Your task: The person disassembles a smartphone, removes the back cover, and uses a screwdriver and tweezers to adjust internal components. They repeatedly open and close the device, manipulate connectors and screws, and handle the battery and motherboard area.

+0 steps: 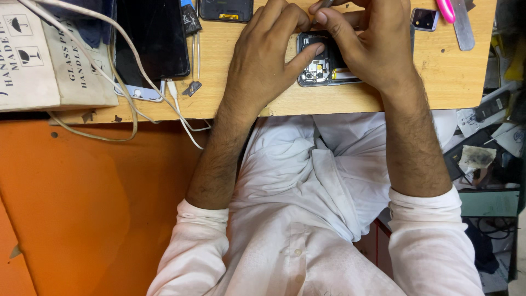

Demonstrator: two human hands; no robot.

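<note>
An opened phone (322, 70) with its inner boards showing lies on the wooden table (438, 82) near the front edge. My left hand (268, 52) rests over its left side, thumb pressed on the phone's frame. My right hand (367, 41) covers the phone's right half, fingers curled and pinching a thin dark tool near the top; the tool's tip is hidden. Both forearms reach up from my lap in white sleeves.
A dark tablet (153, 44) with white cables (181, 109) lies at left beside a cardboard box (49, 60). A small camera module (424, 19), a pink-handled tool (446, 10) and a metal blade (463, 27) lie at right. Another phone part (226, 10) sits at the top. Clutter lies on the floor at right.
</note>
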